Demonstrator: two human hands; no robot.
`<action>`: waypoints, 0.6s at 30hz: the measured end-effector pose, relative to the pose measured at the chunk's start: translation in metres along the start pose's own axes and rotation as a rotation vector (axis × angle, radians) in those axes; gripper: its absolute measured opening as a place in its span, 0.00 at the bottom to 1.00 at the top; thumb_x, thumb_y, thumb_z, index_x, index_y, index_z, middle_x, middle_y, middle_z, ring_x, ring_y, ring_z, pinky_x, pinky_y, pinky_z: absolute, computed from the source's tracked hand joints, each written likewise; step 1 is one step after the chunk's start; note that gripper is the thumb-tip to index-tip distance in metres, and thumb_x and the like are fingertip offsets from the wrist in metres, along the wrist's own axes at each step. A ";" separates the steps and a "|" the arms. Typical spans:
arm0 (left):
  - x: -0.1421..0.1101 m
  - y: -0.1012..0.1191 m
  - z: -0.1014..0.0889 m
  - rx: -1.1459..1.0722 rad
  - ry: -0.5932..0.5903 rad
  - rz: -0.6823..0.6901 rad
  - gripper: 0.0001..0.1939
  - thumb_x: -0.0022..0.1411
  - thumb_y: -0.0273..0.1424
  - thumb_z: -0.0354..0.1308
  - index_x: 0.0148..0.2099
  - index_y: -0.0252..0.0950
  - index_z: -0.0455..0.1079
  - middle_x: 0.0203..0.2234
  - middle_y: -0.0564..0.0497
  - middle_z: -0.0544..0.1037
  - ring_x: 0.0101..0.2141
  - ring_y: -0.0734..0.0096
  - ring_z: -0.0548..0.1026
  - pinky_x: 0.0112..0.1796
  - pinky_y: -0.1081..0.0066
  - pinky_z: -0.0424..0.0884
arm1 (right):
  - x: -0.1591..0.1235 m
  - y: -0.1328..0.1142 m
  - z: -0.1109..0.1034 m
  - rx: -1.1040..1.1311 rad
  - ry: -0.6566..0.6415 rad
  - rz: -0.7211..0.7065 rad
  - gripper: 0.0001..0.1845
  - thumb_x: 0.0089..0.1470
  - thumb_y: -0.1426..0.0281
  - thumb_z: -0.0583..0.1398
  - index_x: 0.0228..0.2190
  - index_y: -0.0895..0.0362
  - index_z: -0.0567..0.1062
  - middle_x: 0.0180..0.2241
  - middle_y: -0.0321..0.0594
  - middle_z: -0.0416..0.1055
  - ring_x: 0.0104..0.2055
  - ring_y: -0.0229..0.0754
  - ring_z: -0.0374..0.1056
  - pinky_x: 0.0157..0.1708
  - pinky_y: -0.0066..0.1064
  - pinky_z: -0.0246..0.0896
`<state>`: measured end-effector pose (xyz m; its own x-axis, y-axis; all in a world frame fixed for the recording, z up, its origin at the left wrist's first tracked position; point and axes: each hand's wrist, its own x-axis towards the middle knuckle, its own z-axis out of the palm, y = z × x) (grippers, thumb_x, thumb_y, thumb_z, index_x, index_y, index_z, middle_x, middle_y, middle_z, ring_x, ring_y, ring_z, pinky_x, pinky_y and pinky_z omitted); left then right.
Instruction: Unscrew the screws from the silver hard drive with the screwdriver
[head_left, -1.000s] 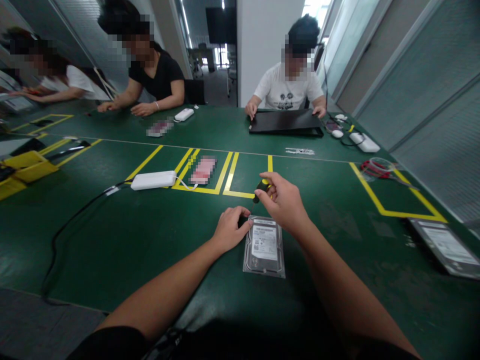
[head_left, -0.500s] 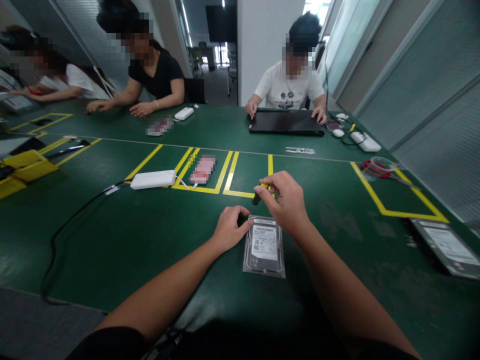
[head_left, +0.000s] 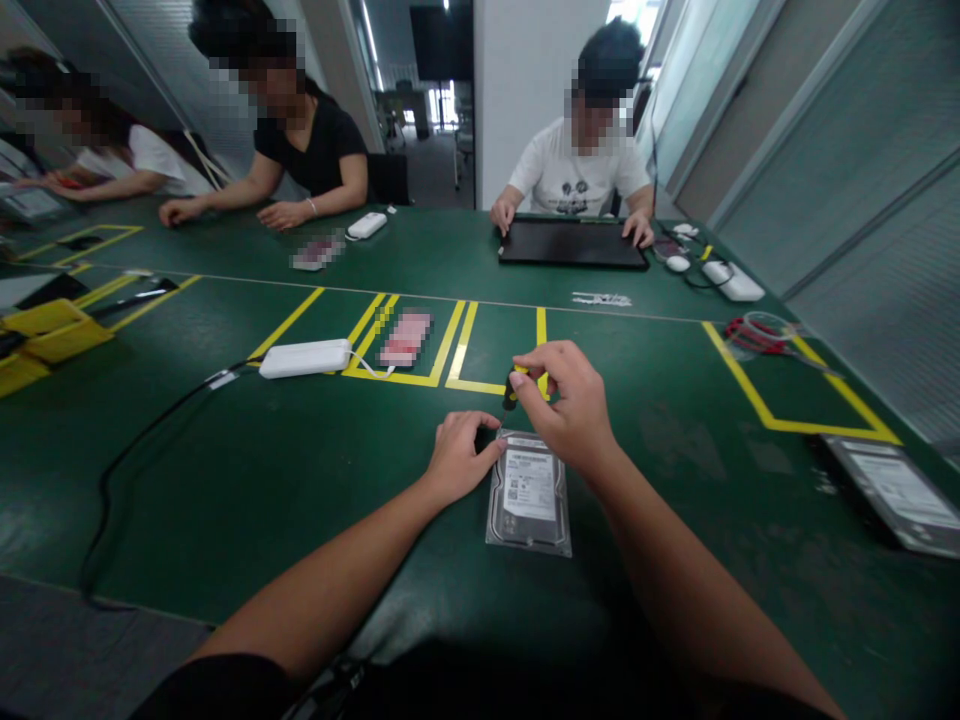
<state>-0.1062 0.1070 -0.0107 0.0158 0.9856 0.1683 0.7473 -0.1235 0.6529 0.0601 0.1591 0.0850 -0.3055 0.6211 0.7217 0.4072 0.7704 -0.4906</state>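
Touching upper-left corner of hard drive (head_left: 529, 490) with thumb and fingertip of left hand (head_left: 461, 458); firm pinch or light rest: cannot tell. Pinching black-and-yellow screwdriver (head_left: 510, 394) between thumb and fingers of right hand (head_left: 566, 405), handle uppermost, shaft pointing down at same corner; contact at tip too small to confirm. Hard drive: lying flat, label up, on green table (head_left: 225, 480), between forearms.

Surroundings, left to right:
- At far left edge: yellow bins (head_left: 56, 330).
- Next: black cable (head_left: 112, 455), running to white box (head_left: 304, 358).
- Then: blurred pink device (head_left: 405, 338), inside yellow tape outline (head_left: 416, 383).
- Across table: co-worker (head_left: 544, 160) in white shirt, both hands on black panel (head_left: 574, 245).
- At right: red cable coil (head_left: 756, 338); nearer, second hard drive (head_left: 896, 490).
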 end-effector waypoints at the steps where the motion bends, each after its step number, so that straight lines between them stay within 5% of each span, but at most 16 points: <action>1: 0.000 0.000 0.000 -0.006 0.001 0.002 0.11 0.61 0.36 0.61 0.46 0.41 0.71 0.44 0.52 0.78 0.48 0.59 0.69 0.50 0.59 0.64 | 0.000 0.000 0.001 0.000 0.003 0.003 0.07 0.58 0.68 0.60 0.38 0.58 0.76 0.36 0.42 0.71 0.38 0.40 0.67 0.34 0.33 0.62; 18: 0.003 -0.004 0.002 -0.011 -0.003 -0.020 0.10 0.60 0.37 0.62 0.44 0.41 0.72 0.42 0.52 0.78 0.47 0.59 0.69 0.49 0.59 0.65 | 0.002 -0.001 -0.002 0.074 -0.036 -0.006 0.10 0.59 0.73 0.57 0.39 0.57 0.78 0.38 0.41 0.76 0.41 0.40 0.71 0.40 0.35 0.66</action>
<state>-0.1078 0.1103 -0.0137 0.0033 0.9883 0.1527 0.7403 -0.1051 0.6641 0.0613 0.1588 0.0878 -0.3384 0.6205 0.7075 0.3407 0.7816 -0.5225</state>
